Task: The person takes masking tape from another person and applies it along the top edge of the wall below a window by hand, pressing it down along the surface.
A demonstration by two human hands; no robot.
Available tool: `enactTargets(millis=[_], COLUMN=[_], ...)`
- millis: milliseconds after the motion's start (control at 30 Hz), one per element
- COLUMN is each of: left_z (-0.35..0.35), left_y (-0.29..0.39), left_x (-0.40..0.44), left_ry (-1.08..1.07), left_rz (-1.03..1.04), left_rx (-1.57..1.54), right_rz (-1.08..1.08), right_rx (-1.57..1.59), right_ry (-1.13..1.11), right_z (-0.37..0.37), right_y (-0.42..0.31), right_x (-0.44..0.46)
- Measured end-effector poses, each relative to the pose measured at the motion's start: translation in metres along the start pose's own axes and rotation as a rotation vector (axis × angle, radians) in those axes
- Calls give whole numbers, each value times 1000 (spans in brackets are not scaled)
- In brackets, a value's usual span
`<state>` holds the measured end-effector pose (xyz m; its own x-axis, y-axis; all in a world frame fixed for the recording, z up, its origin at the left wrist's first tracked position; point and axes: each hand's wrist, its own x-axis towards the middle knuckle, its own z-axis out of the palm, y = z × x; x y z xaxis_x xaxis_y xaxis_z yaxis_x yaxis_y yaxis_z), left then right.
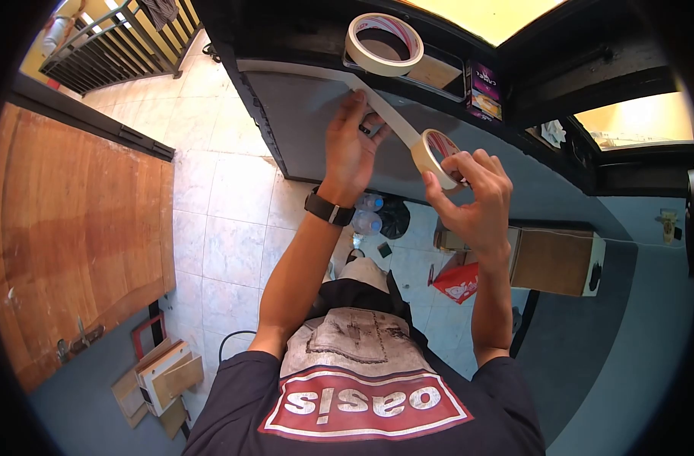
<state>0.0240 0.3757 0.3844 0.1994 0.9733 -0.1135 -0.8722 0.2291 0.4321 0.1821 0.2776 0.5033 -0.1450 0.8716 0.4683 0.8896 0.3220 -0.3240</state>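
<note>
Tape [421,158] sits clamped in right grip [480,188]; left grip [350,148], closure unclear, touches its strip [392,119] near another roll [383,65] and purple box [484,90].

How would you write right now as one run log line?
left hand: at tape strip | right hand: holding tape roll | strip: stretched out from that roll | second roll: apart from both hands

The upper tape roll [356,50] apparently rests on the ledge [305,42].

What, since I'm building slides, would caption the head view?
Right hand holds a tape roll, left hand touches its unrolled strip.
</note>
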Motion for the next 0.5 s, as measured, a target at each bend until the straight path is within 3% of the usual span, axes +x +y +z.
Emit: enactTargets(millis=[300, 400, 467, 500], left_z=[7, 4, -4, -2], left_y=[7, 5, -1, 1], left_x=[5, 9, 11, 9], left_ry=[142, 247, 464, 465], left_rz=[78, 190, 446, 446], left_rx=[224, 430, 773, 774], right_rz=[7, 36, 55, 58], right_rx=[-80, -149, -188, -207], right_ry=[37, 45, 56, 67], right_z=[1, 4, 5, 6], right_y=[2, -2, -1, 0], right_x=[3, 5, 6, 7])
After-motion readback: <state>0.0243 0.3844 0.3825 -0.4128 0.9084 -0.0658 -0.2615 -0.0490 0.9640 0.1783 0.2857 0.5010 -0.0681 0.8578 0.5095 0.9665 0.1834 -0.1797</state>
